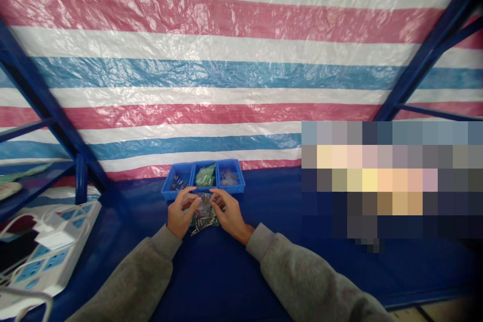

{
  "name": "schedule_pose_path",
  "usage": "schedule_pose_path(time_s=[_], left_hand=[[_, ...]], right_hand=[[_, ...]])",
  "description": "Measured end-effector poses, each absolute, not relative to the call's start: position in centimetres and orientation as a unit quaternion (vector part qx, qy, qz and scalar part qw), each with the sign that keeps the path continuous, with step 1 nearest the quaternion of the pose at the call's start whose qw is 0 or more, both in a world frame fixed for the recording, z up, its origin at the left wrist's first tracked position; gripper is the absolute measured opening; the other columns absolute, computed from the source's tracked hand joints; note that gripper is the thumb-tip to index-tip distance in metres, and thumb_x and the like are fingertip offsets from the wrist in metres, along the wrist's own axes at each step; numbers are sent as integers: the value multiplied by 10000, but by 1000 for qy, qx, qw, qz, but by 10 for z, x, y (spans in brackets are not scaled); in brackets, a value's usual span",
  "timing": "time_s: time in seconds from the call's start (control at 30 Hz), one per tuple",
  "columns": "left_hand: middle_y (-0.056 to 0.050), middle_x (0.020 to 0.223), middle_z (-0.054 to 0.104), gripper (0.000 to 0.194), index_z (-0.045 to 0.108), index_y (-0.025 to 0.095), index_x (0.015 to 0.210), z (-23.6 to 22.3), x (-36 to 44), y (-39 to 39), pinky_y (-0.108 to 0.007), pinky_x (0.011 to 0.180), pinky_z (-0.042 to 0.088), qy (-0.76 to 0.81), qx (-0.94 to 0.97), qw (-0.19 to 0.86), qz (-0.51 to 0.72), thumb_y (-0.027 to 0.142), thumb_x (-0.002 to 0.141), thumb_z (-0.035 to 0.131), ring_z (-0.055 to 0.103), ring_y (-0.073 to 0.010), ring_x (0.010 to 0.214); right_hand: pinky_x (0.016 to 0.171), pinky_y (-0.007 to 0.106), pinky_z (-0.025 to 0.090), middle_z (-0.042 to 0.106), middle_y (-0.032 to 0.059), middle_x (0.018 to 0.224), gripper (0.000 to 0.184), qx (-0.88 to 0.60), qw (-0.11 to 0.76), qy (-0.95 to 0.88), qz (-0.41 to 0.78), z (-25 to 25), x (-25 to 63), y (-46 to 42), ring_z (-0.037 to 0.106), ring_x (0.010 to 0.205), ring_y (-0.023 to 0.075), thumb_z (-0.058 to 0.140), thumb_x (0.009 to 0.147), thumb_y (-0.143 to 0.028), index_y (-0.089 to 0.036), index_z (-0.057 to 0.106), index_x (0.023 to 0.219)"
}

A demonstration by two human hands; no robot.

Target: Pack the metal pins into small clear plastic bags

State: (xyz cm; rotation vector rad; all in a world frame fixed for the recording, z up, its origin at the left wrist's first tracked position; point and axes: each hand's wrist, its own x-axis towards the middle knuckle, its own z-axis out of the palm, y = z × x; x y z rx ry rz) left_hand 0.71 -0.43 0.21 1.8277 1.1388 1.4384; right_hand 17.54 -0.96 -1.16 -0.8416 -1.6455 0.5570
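A small clear plastic bag [205, 203] lies or hangs low over the blue tabletop, just in front of the bins. Slim metal pieces [204, 220], which look like screws, are bunched at its lower end; whether all are inside I cannot tell. My left hand [182, 210] has thumb and fingers pinched at the bag's left edge. On the other side, my right hand [228, 213] pinches the right edge, its fingertips partly hidden. Beyond the hands, the left blue bin [166, 190] holds similar metal pieces, the middle bin [205, 188] a green packet, and the right bin [240, 187] a clear packet.
The blue tabletop [222, 282] spreads around the bins. White power strips [64, 261] with plugs and cables lie at the left. Blue metal frame posts [49, 95] slope on both sides before a striped plastic sheet [226, 75]. A pixelated patch hides the right side.
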Motion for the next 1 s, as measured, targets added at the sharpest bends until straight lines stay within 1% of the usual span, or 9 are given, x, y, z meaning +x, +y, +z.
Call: schedule_pose_path(time_s=[0.17,0.27,0.37,0.43,0.5,0.6,0.73,0.93,1.0], left_hand=[[4,729,630,418,426,171,1132,3,11,-6,-231,473,527,397,662,347,533,294,773,602,604,-119,508],[-5,728,635,327,477,165,1073,3,10,-6,-228,465,519,385,670,351,529,286,790,584,598,-118,504],[-15,669,625,199,568,143,955,5,7,-6,-234,492,514,371,700,330,513,295,848,498,587,-119,500],[-23,639,613,237,597,128,938,6,5,-7,-237,509,509,361,721,314,501,294,879,438,578,-119,508],[-39,692,615,233,612,129,942,7,5,-6,-235,526,507,363,737,282,495,290,867,463,583,-125,561],[-60,826,605,168,645,152,877,7,5,-5,-231,575,508,387,754,203,490,283,797,575,591,-145,695],[-63,885,601,133,650,160,805,8,7,-4,-232,630,506,393,762,155,490,275,788,585,592,-156,782],[-37,778,670,146,625,154,843,3,6,-4,-237,626,517,403,748,203,487,283,800,572,636,-152,697],[-34,748,678,169,599,154,888,1,6,-3,-236,579,519,405,730,239,496,295,798,574,641,-151,643]], right_hand=[[658,237,456,588,34,901,183,-349,565,-715,221,-10,177,-12,554,710,124,526,820,-170,-202,605,982],[674,247,460,588,46,916,133,-346,560,-720,219,-7,177,-13,556,729,131,523,833,-183,-202,630,909],[667,254,461,593,49,892,114,-344,563,-719,218,-7,177,-12,555,712,132,534,838,-212,-199,639,881],[656,254,457,596,47,866,113,-347,571,-713,214,-9,176,-11,554,709,134,533,841,-227,-192,637,869],[647,251,449,594,44,828,111,-353,578,-705,210,-12,176,-10,552,715,139,532,842,-236,-183,630,843],[622,240,434,588,34,774,118,-362,582,-697,209,-14,175,-8,545,695,137,531,844,-243,-171,614,798],[599,232,422,586,18,722,150,-368,571,-703,210,-14,176,-8,523,633,122,521,848,-253,-166,607,761],[595,232,419,571,15,684,205,-359,558,-718,209,-9,177,-11,515,615,123,485,865,-276,-165,612,748],[602,234,425,578,20,712,206,-359,562,-713,216,-8,177,-12,518,613,122,445,886,-261,-169,626,849]])
